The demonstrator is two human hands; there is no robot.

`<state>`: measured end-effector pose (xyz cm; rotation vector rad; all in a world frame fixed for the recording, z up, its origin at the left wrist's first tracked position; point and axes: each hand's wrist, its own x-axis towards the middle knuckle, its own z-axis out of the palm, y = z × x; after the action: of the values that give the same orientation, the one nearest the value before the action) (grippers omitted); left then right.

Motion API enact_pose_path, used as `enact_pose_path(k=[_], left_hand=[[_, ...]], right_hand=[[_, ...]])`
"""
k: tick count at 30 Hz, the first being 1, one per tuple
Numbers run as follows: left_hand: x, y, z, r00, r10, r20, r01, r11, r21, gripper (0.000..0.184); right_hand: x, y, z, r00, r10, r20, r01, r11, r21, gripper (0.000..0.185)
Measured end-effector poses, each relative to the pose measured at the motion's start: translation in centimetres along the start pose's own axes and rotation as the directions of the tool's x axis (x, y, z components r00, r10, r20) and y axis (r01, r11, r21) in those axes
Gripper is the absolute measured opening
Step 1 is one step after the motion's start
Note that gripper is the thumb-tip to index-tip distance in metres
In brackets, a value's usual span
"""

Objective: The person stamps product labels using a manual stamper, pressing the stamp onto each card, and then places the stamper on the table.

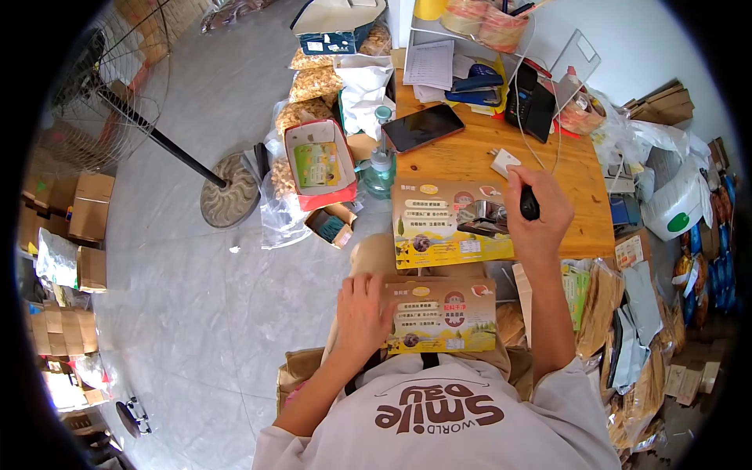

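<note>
My right hand is closed round the black knob of what looks like a chrome hand stamp. Its metal body sits over the right part of a yellow-and-brown printed packaging sheet at the table's front edge. A similar printed packaging sheet lies over my lap. At that lower sheet's left edge is my left hand, bent over it with the thumb near its face; the undersides of the fingers are hidden.
On the wooden table lie a phone, a white charger and a black device. A red-rimmed box, a green bottle and bags stand left. A fan base is on the floor; flattened cartons lie right.
</note>
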<state>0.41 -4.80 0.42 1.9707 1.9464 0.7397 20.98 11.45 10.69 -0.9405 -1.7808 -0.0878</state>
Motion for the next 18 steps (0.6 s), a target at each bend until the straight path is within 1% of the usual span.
enact_pose_path(k=[1,2,4,5,7,8,10,11,12,13,14,16,17,18], left_hand=[[0.7,0.0,0.1,0.991,0.056,-0.118,-0.052,0.998,0.034,0.027],[1.2,-0.3,0.4,0.991,0.057,-0.118,-0.054,0.998,0.032,0.027],[1.8,-1.1,1.3,0.996,0.085,0.039,-0.086,0.996,0.02,0.028],[2.0,-1.3,1.4,0.996,0.086,0.039,-0.086,0.996,0.02,0.028],[2.2,-1.3,1.5,0.985,0.046,0.168,-0.057,0.997,0.061,0.028],[2.2,-1.3,1.5,0.984,0.05,0.172,-0.061,0.996,0.059,0.028],[2.0,-1.5,1.3,0.985,0.019,0.169,-0.001,0.994,-0.107,0.023],[1.9,-1.2,0.8,0.985,0.022,0.173,-0.003,0.994,-0.107,0.023],[1.7,-0.8,0.0,0.95,-0.13,0.284,0.219,0.927,-0.306,0.019],[1.4,-0.7,-0.4,0.874,-0.246,0.418,0.437,0.774,-0.457,0.015],[1.0,-0.9,-0.3,0.874,-0.247,0.419,0.438,0.775,-0.456,0.015],[0.0,-1.5,0.2,0.895,-0.253,0.368,0.432,0.701,-0.568,0.011],[-0.1,-1.6,0.1,0.894,-0.253,0.369,0.432,0.702,-0.566,0.011],[-0.2,-1.6,0.1,0.89,-0.251,0.382,0.444,0.668,-0.597,0.014]], right_hand=[[0.0,-0.1,0.0,1.0,0.008,0.008,-0.008,1.0,0.0,0.013],[0.0,-0.1,0.0,1.0,0.015,0.016,-0.015,1.0,0.002,0.013],[0.0,-0.1,0.0,1.0,0.016,0.015,-0.016,1.0,0.001,0.013],[0.0,-0.1,0.1,1.0,0.015,0.014,-0.015,1.0,0.003,0.014],[0.0,-0.1,-0.1,1.0,0.012,0.015,-0.012,1.0,0.0,0.013],[-0.1,0.0,-0.2,1.0,0.009,0.016,-0.009,1.0,-0.003,0.013],[-0.2,0.1,-0.4,1.0,0.029,0.009,-0.029,1.0,-0.003,0.013],[-0.2,0.1,-0.5,0.999,0.045,0.001,-0.045,0.999,0.003,0.013],[-0.2,0.1,-0.6,0.999,0.048,0.0,-0.048,0.999,0.001,0.013],[-0.2,0.1,-0.7,0.998,0.058,-0.002,-0.058,0.998,0.007,0.012],[-0.2,0.0,-0.7,0.998,0.069,-0.005,-0.069,0.998,0.015,0.012],[-0.1,0.1,-0.7,0.998,0.06,-0.011,-0.06,0.998,0.013,0.012],[-0.1,0.1,-0.7,0.999,0.051,-0.016,-0.05,0.999,0.009,0.012],[0.0,0.1,-0.6,0.998,0.052,-0.018,-0.052,0.999,0.009,0.012]])
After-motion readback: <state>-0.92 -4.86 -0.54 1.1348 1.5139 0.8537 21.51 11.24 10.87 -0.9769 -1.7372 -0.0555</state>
